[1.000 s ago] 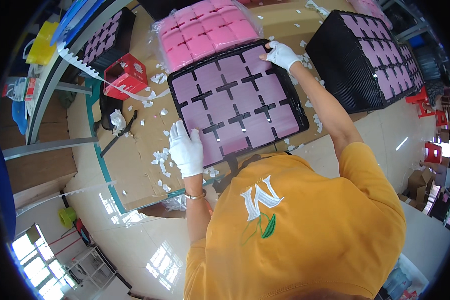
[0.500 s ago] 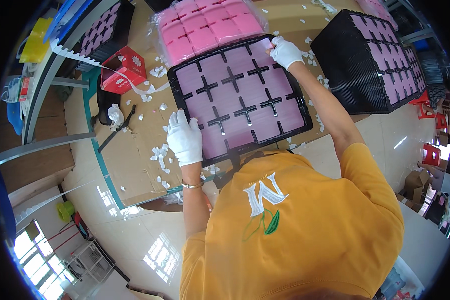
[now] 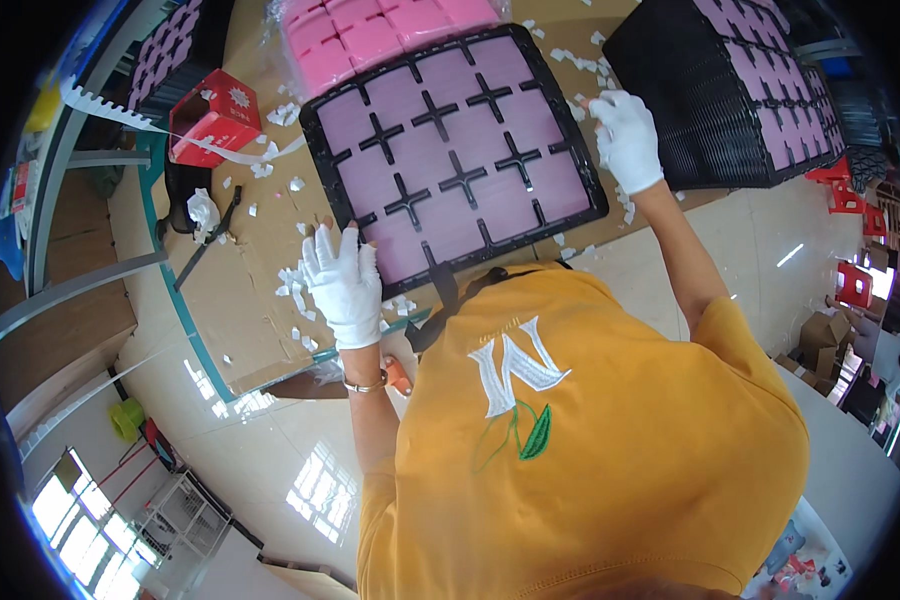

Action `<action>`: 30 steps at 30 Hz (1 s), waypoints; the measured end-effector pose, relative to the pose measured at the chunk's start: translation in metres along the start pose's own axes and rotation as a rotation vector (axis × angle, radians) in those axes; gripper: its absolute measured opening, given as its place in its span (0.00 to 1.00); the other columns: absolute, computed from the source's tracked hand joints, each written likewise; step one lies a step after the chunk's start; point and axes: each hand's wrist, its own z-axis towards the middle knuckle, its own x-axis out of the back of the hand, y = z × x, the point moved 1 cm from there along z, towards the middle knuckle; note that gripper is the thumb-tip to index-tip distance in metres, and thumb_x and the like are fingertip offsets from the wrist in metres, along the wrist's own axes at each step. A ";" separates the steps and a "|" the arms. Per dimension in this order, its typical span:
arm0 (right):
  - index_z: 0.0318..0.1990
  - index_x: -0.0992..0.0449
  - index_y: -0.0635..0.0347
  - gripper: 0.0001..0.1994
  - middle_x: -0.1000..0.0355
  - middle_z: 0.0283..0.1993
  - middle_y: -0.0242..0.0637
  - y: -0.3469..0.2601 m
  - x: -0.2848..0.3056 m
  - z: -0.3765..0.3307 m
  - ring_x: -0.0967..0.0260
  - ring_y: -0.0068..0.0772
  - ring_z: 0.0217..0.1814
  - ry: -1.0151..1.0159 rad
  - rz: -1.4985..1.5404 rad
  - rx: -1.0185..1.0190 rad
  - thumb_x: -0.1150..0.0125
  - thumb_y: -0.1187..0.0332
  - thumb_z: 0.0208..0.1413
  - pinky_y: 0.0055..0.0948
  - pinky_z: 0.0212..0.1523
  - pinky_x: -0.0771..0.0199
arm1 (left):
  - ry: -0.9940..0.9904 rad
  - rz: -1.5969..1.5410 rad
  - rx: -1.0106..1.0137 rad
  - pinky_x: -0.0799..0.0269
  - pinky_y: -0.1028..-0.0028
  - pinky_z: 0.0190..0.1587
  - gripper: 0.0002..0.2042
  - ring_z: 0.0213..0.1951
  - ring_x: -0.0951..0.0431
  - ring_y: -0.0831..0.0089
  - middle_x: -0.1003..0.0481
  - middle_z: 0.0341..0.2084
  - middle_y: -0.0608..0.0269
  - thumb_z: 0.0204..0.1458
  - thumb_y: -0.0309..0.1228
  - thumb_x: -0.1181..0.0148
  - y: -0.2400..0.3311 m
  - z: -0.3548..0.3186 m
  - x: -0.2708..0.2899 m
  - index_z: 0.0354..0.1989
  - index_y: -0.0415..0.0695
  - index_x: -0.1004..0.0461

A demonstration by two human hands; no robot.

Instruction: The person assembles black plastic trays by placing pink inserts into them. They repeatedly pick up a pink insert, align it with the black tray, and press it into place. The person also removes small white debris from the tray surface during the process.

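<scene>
A black plastic tray (image 3: 453, 287) lies slightly turned on the cardboard-covered table. Flat purple pieces (image 3: 420, 160) fill it, with black cross-shaped dividers (image 3: 462, 180) showing between them. My left hand (image 3: 345, 290), in a white glove with bare fingertips, lies by the tray's lower left rim, fingers apart and holding nothing visible. To the right of the tray, my gloved right hand (image 3: 628, 140) is off the rim above the table, its fingers curled together. Whether anything small is pinched in its fingertips, I cannot make out.
Pink foam blocks (image 3: 370, 35) in clear plastic lie beyond the tray. A tall stack of black trays (image 3: 685, 100) stands at right. A red box (image 3: 215, 118) and a black tape dispenser (image 3: 182, 195) sit at left. White scraps (image 3: 295, 285) litter the cardboard (image 3: 240, 320).
My right hand has left the tray's far right corner and moved nearer to me, beside the right rim. My left hand's fingers have spread. The whole view has shifted.
</scene>
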 end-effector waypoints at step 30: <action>0.47 0.26 0.58 0.16 0.29 0.45 0.39 -0.068 0.023 -0.028 0.36 0.43 0.59 -0.374 -0.180 0.070 0.43 0.69 0.48 0.50 0.64 0.46 | -0.203 0.025 -0.212 0.47 0.43 0.58 0.23 0.57 0.38 0.45 0.32 0.55 0.58 0.52 0.47 0.46 -0.014 -0.003 0.020 0.51 0.45 0.28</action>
